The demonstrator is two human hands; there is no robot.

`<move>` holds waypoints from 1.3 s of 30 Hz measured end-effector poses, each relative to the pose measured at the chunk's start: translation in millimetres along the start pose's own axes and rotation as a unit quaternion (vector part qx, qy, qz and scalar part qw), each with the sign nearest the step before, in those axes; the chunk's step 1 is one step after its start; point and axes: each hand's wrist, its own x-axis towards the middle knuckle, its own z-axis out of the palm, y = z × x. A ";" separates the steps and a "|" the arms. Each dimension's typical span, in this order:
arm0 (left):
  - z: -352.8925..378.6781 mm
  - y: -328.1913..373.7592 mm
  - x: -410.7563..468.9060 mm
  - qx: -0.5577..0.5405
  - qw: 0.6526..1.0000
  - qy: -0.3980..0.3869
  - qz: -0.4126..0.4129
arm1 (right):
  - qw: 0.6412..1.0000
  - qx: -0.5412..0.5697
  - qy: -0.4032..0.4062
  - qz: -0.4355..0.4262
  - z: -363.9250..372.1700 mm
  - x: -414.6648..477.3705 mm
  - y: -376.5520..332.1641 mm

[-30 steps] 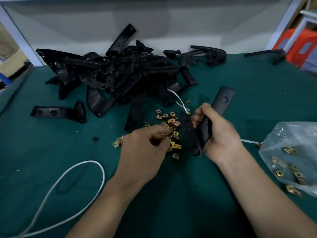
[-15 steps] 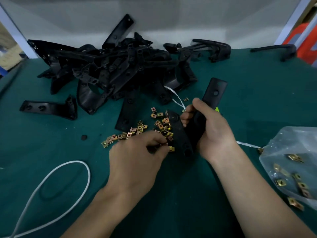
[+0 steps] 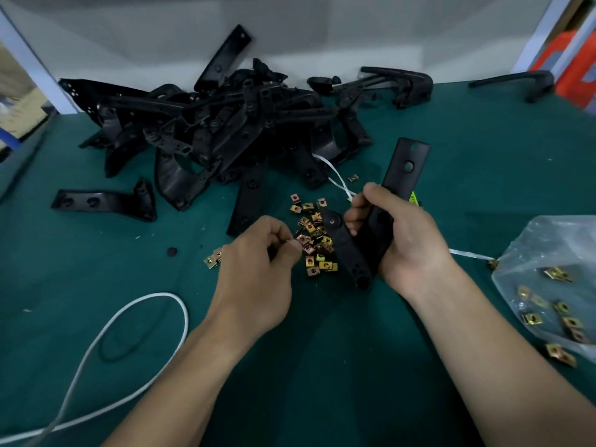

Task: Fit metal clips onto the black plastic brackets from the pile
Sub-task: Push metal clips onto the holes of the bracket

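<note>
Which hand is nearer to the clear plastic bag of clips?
Right. The right hand, gripping a black bracket, lies just left of the bag; the left hand is farther left, pinching a clip.

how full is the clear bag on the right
Mostly empty: the clear bag lies slack, with only a scattering of clips showing through it.

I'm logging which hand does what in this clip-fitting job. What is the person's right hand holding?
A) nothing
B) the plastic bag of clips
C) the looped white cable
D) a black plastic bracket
D: the right hand has its fingers curled round a black plastic bracket. The plastic bag and looped white cable lie untouched on the table, and the left hand pinches a metal clip.
</note>
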 end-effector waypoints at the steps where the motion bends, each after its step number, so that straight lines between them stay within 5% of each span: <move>1: 0.6 1.1 -1.2 -0.003 1.000 -0.010 0.004 | 1.000 -0.005 0.000 -0.003 0.0 -0.9 0.4; 12: 1.6 11.5 -5.2 0.031 0.993 -0.002 0.113 | 0.967 -0.221 -0.119 -0.032 4.0 -19.1 9.4; 26: -3.2 14.0 -3.7 -0.253 0.964 -0.084 -0.002 | 0.964 -0.220 -0.148 0.012 2.7 -16.2 10.7; 33: -4.0 9.2 0.7 -0.272 0.959 -0.035 -0.070 | 0.959 -0.263 -0.083 -0.062 5.3 -20.0 12.6; 39: -7.0 9.0 2.1 -0.248 0.968 -0.016 -0.044 | 0.976 -0.214 0.000 -0.035 1.6 -14.6 7.3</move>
